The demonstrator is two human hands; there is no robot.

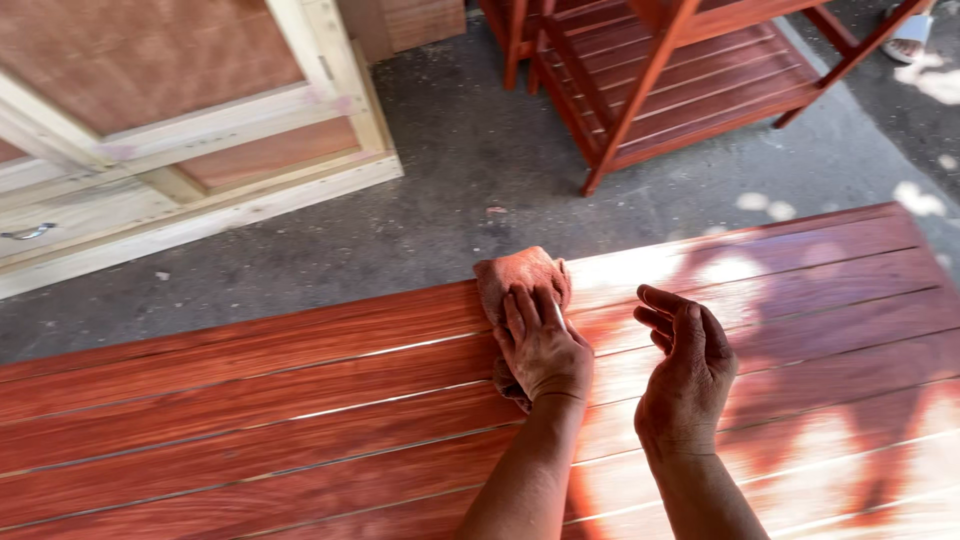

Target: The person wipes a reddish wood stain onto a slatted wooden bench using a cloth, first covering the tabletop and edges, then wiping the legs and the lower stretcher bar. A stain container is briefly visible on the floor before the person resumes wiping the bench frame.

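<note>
Left hand (541, 345): lower centre of frame, palm down, fingers flat, pressing reddish stained rag (520, 283) onto slatted table (250, 400); rag bunched under and ahead of fingers, near table's far edge.
Right hand (688, 375): just right of left hand, apart from it, fingers loosely curled, holding nothing, above slats.
Table: red-brown stained wood slats, glossy, sun patches at right.
Upper right: red slatted shelf rack (690, 80) on concrete floor (480, 170).
Upper left: unfinished pale wood cabinet (200, 130), metal handle (28, 232).
</note>
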